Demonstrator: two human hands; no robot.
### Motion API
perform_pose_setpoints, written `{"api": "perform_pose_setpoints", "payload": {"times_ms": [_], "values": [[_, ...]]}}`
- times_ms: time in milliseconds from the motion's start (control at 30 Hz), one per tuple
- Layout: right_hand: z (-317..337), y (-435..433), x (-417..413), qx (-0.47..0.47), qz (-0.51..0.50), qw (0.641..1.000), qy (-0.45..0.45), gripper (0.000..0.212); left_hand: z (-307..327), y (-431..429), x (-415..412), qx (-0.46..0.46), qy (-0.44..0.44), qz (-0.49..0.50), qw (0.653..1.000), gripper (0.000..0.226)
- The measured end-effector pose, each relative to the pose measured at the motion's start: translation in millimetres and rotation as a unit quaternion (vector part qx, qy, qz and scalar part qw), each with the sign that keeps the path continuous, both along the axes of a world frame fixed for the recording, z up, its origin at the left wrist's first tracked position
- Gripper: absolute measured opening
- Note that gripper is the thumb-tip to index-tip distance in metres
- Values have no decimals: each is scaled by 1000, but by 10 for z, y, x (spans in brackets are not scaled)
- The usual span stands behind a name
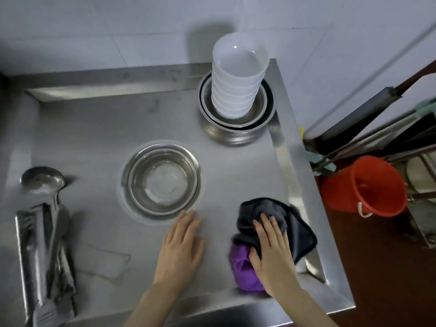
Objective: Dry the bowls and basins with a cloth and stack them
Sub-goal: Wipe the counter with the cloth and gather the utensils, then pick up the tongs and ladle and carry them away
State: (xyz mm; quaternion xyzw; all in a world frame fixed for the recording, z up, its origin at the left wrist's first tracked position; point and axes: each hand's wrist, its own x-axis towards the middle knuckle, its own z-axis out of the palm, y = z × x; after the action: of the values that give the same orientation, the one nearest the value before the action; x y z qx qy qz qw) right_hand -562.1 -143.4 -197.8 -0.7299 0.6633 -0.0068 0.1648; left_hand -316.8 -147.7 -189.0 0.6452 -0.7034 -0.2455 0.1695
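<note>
A steel basin [161, 178] stands upright in the middle of the steel worktop [94, 128]. At the back right, several white bowls [237, 79] are stacked inside nested steel basins [264, 114]. My left hand [180, 249] lies flat on the worktop, fingers straight, just in front of the lone basin and not touching it. My right hand [273, 251] rests with straight fingers on a dark grey cloth [295, 230] bunched at the front right. A purple cloth [243, 267] lies partly under the grey one.
A ladle [44, 182] and other steel utensils [42, 256] lie at the left edge. A raised rim [292, 166] borders the worktop on the right. Beyond it stand a red bucket [368, 185] and dark long handles [368, 114] on a brown floor.
</note>
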Motion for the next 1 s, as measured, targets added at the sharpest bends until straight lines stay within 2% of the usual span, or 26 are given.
{"api": "perform_pose_setpoints", "payload": {"times_ms": [100,200,400,500,567,633,700,800,900,1000], "values": [[-6,94,6,19,48,999,17,67,122,251,359,3,5,70,998,51],[67,-229,118,36,68,996,34,69,256,462,758,-12,4,127,992,51],[250,-993,492,107,25,989,96,78,431,655,1590,-43,-38,246,968,46],[420,-974,903,49,-11,986,162,66,467,712,1978,-24,-26,326,945,49],[495,-772,1307,-27,-18,995,90,66,449,764,2206,-5,-26,344,939,57],[470,-501,1802,-51,27,998,0,64,427,808,2381,35,-23,367,929,67],[502,-244,2376,4,86,994,-63,56,419,831,2483,94,13,393,915,84],[590,35,3167,135,71,977,-150,43,443,815,2536,161,88,391,902,104],[605,137,3675,213,20,958,-190,43,432,806,2557,172,101,367,909,101],[606,170,3948,239,0,952,-193,49,423,824,2631,155,141,364,907,91]]}}
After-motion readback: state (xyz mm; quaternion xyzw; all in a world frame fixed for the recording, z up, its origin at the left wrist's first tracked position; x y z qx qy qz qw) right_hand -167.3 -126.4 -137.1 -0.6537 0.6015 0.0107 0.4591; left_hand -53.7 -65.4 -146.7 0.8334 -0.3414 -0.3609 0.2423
